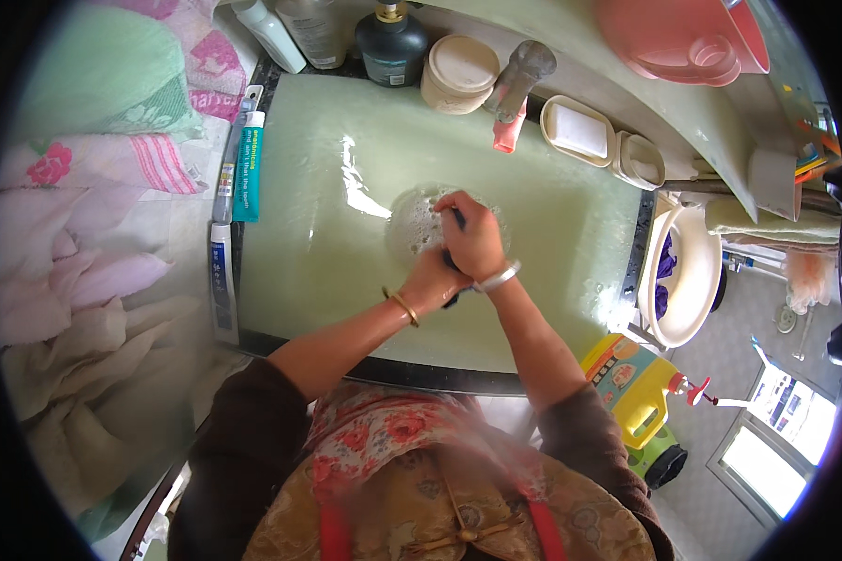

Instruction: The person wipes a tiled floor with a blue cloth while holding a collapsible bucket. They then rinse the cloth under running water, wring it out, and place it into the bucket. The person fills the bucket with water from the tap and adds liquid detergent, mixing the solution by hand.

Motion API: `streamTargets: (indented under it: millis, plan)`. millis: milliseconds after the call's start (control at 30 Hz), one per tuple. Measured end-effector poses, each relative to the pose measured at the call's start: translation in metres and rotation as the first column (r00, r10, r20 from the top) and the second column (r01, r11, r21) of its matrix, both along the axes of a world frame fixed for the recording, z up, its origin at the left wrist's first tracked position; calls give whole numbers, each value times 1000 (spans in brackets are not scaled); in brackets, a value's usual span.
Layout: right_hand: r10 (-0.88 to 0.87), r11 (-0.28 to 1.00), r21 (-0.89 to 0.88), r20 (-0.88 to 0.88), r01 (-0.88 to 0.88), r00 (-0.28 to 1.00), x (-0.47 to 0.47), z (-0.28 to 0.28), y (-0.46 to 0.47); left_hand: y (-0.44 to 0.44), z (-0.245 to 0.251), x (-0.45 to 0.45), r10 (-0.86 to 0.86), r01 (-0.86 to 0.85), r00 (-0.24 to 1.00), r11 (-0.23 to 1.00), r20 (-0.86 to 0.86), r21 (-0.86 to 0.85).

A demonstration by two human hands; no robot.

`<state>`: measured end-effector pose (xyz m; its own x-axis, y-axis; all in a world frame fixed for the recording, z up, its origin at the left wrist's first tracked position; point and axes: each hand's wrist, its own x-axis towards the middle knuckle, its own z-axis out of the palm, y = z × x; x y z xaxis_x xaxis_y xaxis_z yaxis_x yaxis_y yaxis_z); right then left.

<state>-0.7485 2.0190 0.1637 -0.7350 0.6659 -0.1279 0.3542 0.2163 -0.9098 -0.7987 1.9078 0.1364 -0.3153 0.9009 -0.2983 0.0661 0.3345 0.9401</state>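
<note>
Both hands meet over the middle of a pale green washbasin top [295, 273]. A dark wet item, likely cloth, is bunched between them; most of it is covered by my fingers. My right hand [478, 242] is closed around its upper part, where a dark bit [459, 219] shows. Lower down, my left hand [431, 280] grips it, and a dark end pokes out below the wrist. Just behind the hands lies a round patch of soapy foam [414, 228]. The tap [526, 70], with a red spout end [509, 132], stands at the back.
Along the back edge are a dark pump bottle [391, 48], a lidded beige jar [461, 70] and a soap dish [549, 146] with white soap. Toothpaste tubes [250, 168] lie on the left edge, beside hanging towels [105, 161]. A white basin [702, 280] and yellow jug [631, 393] stand right.
</note>
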Motion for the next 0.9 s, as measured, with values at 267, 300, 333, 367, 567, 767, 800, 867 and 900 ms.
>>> streamTargets:
  millis: [267, 300, 333, 367, 567, 767, 800, 867, 900]
  plan:
    - [-44, 985, 174, 157, 16, 987, -50, -22, -6, -1, -22, -25, 120, -241, 904, 936, -410, -257]
    - [-125, 984, 137, 102, 110, 987, -46, -21, -4, -7, -10, -30, 249, -313, 929, 923, -272, -225]
    - [-155, 985, 81, -2, 155, 988, -38, -21, 0, -15, 3, -39, 360, -377, 926, 904, -116, -201]
    - [-193, 980, 19, -103, 196, 976, -30, -25, 3, -26, 17, -47, 456, -437, 889, 873, 45, -214]
    - [-184, 895, 443, 491, -62, 852, 18, -102, -7, -110, 98, -77, 617, -538, 705, 787, 351, -302]
    - [-268, 867, 496, 551, -51, 790, 16, -159, -23, -138, 118, -86, 657, -573, 663, 753, 358, -323]
    - [-254, 905, 425, 597, -31, 761, 17, -159, -22, -139, 118, -86, 665, -581, 662, 747, 347, -324]
    - [-281, 919, 395, 619, 19, 734, 20, -155, -21, -142, 119, -86, 677, -586, 646, 736, 352, -339]
    - [-332, 898, 438, 595, 51, 732, 20, -151, -19, -143, 120, -86, 677, -582, 641, 735, 361, -346]
